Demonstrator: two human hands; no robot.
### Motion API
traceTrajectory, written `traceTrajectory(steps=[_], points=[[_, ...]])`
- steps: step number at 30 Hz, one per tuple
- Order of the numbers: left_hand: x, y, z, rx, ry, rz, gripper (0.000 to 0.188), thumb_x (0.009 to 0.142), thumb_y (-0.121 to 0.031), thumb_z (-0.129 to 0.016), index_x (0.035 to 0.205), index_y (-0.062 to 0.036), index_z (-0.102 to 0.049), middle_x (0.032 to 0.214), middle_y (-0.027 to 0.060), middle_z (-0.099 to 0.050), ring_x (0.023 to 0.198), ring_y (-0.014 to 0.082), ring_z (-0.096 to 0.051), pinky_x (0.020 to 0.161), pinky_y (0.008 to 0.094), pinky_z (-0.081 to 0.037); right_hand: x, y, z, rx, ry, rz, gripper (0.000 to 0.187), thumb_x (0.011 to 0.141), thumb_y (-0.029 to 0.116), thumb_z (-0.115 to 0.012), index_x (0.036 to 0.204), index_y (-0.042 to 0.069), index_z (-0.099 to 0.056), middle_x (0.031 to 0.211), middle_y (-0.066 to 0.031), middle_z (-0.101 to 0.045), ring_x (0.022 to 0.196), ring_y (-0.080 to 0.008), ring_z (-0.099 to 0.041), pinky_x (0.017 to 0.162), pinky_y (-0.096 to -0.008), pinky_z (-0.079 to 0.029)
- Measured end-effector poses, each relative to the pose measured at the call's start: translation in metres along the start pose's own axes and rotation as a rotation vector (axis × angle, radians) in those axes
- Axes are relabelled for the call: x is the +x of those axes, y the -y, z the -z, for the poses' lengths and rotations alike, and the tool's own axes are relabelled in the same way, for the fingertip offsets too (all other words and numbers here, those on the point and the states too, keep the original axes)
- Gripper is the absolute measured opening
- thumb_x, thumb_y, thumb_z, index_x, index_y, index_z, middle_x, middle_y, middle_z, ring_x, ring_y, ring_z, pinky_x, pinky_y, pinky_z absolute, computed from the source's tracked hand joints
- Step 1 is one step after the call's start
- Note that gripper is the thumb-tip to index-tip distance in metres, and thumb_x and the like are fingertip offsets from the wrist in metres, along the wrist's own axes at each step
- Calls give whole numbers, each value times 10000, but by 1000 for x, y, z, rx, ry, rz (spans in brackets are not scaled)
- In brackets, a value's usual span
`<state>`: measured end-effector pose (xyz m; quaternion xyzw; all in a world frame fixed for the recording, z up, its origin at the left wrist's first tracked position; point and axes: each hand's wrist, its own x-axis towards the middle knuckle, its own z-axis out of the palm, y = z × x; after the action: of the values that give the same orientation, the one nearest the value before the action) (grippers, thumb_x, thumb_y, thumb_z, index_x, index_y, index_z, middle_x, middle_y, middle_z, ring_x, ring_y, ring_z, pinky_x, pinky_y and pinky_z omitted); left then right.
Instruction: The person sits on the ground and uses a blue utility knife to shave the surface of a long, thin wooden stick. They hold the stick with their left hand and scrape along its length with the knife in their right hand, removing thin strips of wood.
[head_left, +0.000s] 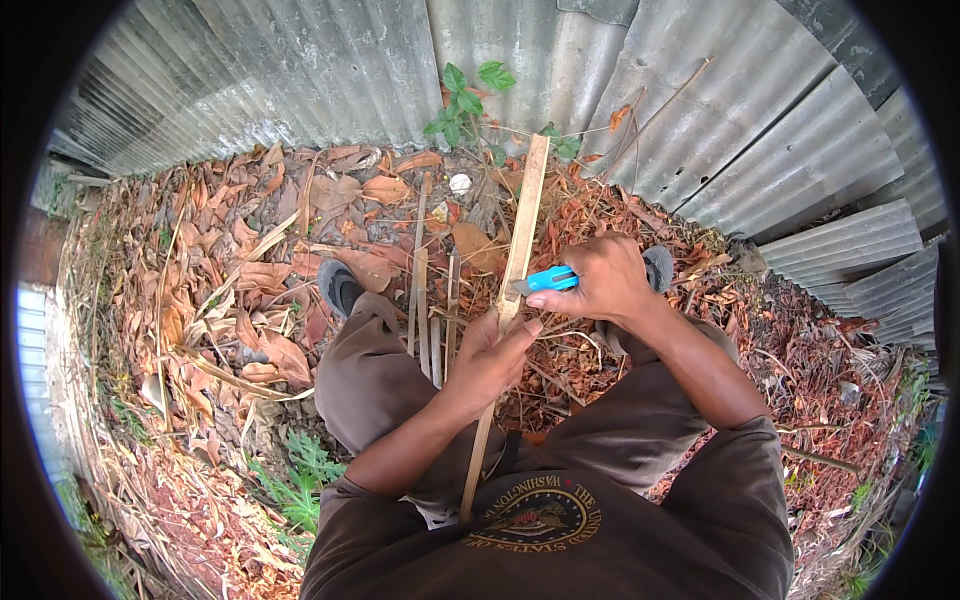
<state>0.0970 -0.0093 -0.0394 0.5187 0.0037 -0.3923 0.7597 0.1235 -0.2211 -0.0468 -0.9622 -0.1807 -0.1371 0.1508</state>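
Corrugated grey metal sheets form the upright barrier along the far side of the work area, overlapping toward the right. Leaf litter, brown to reddish, covers the ground from the base of the sheets to the person's position. The operator wears a dark shirt with a round printed emblem, and brown trousers; the knees are bent and spread. The workpiece, a long pale wooden strip, is located between the legs: its lower end is at the front of the shirt, and its upper end points away toward the metal sheets. Several loose strips lie on the ground to the left of the workpiece. One green plant stands against the sheets, left of the workpiece's far end. Dark shoes rest on the litter, one at each side. The left hand is closed around the strip below its midpoint. The right hand is closed around the handle of a blue utility knife. Its blade is extended and positioned across the strip, just beyond the left hand; depth of cut cannot be determined. One small white object, rounded, lies on the litter near the plant.
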Motion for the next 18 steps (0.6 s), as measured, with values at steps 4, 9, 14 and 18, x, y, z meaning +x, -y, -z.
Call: traceTrajectory(steps=[4, 9, 14, 18], points=[[-1, 3, 1, -31, 19, -18, 210, 944, -149, -573, 825, -121, -402, 551, -71, -338, 418, 25, -313, 389, 226, -256, 9, -8, -1, -56, -107, 60, 665, 692, 730, -628, 536, 89, -543, 439, -89, -466, 417, -307, -526, 435, -421, -416], [-2, 1, -7, -44, 53, 8, 224, 947, -144, -574, 810, -115, -400, 558, -72, -362, 424, 12, -309, 386, 214, -247, 22, -32, -3, -117, -142, -208, 732, 673, 798, -580, 569, 74, -619, 453, -107, -526, 427, -314, -566, 438, -414, -454], [-3, 9, -11, -25, 163, 82, 260, 952, -128, -549, 792, -145, -345, 529, -68, -309, 391, 36, -283, 385, 229, -240, 37, -94, 23, -196, -137, -609, 798, 749, 808, -480, 612, 43, -661, 507, -152, -573, 542, -348, -627, 548, -454, -493], [-6, 1, -10, 15, 99, -7, 278, 957, -136, -539, 759, -146, -344, 518, -71, -307, 384, 36, -282, 383, 229, -242, 31, -106, 26, -100, -105, -749, 844, 760, 821, -441, 607, 19, -657, 521, -164, -582, 557, -354, -629, 561, -464, -486]])
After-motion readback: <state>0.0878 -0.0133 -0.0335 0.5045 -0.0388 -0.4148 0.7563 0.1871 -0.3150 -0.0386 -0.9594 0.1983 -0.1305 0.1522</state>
